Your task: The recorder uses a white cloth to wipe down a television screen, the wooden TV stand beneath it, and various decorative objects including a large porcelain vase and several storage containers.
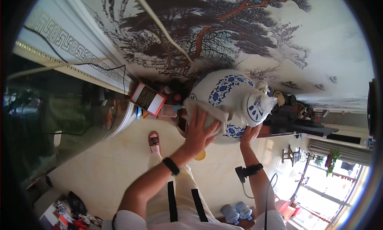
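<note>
A big white porcelain jar (203, 89) with blue flower scrolls stands in front of me, its body leaning toward the lower right in this view. At its right end sits a lid (255, 108) with blue petal marks and a moulded white figure on top. My left hand (199, 130) presses a pale grey cloth (217, 113) against the jar's side, fingers spread over it. My right hand (250, 136) holds the jar just below the lid, its fingertips partly hidden against the porcelain. A dark band circles my left wrist; a small black device with a cable is strapped to my right forearm.
A red-edged box (148, 99) and a pink container (169, 111) lie left of the jar. Behind it rises a wall with a painted pine tree (203, 30). A dark shelf (303, 128) with objects extends right. Large water bottles (236, 212) stand on the floor below.
</note>
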Demonstrator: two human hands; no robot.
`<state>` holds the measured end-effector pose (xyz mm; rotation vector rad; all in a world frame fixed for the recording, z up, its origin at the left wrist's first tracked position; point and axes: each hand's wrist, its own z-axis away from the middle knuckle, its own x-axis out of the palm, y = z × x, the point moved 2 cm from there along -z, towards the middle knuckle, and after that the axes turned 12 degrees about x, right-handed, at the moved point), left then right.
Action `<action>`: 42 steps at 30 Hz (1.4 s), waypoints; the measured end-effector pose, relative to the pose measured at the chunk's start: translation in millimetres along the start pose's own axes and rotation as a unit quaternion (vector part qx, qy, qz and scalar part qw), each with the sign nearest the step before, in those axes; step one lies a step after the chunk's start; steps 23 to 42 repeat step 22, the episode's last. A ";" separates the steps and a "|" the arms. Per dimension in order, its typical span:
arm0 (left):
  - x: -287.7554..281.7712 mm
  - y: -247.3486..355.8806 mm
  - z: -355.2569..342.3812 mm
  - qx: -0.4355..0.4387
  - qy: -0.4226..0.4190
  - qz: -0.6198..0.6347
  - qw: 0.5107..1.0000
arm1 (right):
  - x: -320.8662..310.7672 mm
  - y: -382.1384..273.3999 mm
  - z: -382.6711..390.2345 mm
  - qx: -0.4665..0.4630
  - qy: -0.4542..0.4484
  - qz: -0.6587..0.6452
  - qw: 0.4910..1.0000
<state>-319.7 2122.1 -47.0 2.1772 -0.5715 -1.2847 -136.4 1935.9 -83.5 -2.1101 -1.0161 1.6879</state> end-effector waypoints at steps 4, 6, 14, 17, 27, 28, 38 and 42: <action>28.5 6.1 54.0 -0.086 0.095 0.068 0.989 | 2.9 3.7 -2.1 0.005 -0.014 -0.005 1.000; 35.2 -4.8 70.1 -0.116 0.129 0.112 0.978 | 3.8 5.3 -4.6 -0.001 -0.018 -0.016 1.000; -24.7 -110.4 -11.5 -0.136 0.334 0.259 0.896 | 1.0 -1.0 -4.1 -0.013 -0.001 -0.022 1.000; 6.7 -131.3 -21.1 -0.242 0.202 0.368 0.875 | 3.9 -2.6 -3.1 -0.019 -0.007 -0.046 0.999; 44.3 -67.2 15.1 -0.108 0.355 0.175 0.912 | -1.3 0.1 -0.2 -0.009 -0.019 -0.050 0.999; 44.3 -67.2 15.1 -0.108 0.355 0.175 0.912 | -1.3 0.1 -0.2 -0.009 -0.019 -0.050 0.999; 44.3 -67.2 15.1 -0.108 0.355 0.175 0.912 | -1.3 0.1 -0.2 -0.009 -0.019 -0.050 0.999; 44.3 -67.2 15.1 -0.108 0.355 0.175 0.912 | -1.3 0.1 -0.2 -0.009 -0.019 -0.050 0.999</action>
